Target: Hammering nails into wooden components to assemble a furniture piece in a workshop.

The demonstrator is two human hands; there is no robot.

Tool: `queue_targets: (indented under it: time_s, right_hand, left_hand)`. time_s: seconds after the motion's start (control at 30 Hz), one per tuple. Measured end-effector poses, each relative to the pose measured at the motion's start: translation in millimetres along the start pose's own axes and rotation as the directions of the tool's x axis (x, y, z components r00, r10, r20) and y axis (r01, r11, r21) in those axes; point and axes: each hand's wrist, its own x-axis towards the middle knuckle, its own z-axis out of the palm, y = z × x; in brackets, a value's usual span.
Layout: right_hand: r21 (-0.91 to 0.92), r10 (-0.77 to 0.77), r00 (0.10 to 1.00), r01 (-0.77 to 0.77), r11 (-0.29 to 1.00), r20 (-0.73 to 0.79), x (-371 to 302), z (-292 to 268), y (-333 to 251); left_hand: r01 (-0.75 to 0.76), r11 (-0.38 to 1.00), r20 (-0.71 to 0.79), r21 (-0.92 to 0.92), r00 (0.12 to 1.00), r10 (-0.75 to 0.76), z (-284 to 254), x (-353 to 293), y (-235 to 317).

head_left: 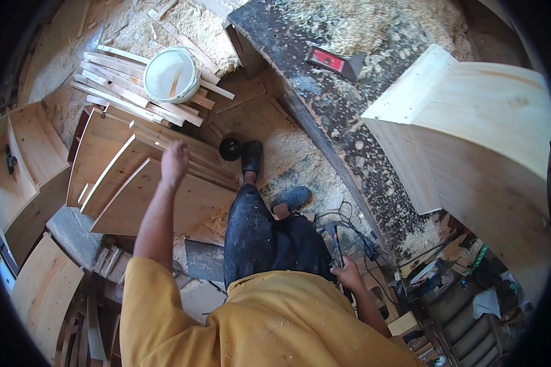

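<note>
Left hand [174, 162] is stretched out, fingers loosely open, right over the top edge of the leaning pale boards [147, 196]; bare sawdusty floor [288, 153] is left open beside them. Right hand [348, 273] is kept low at the hip, closed round a dark power tool [335, 241], near the workbench [349, 147] edge.
</note>
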Motion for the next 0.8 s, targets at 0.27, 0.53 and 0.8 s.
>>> queue_targets:
  time_s: [0.27, 0.53, 0.8]
  right_hand:
    - [0.190, -0.028, 0.971, -0.018, 0.982, 0.237, 13.9, -22.4, 56.3]
    - [0.246, 0.050, 0.963, -0.118, 0.962, 0.267, 104.1, 9.4, 134.9]
    - [-0.394, 0.120, 0.982, -0.053, 0.917, 0.148, 169.2, 14.1, 268.7]
  left_hand:
    - [0.474, 0.878, 0.337, -0.068, 0.839, -0.427, 61.8, -148.5, 30.7]
    - [0.388, 0.921, 0.302, -0.026, 0.882, -0.363, 286.4, -106.2, -29.6]
    - [-0.093, 0.896, 0.180, 0.434, 0.984, 0.015, 467.6, -46.3, -156.5]
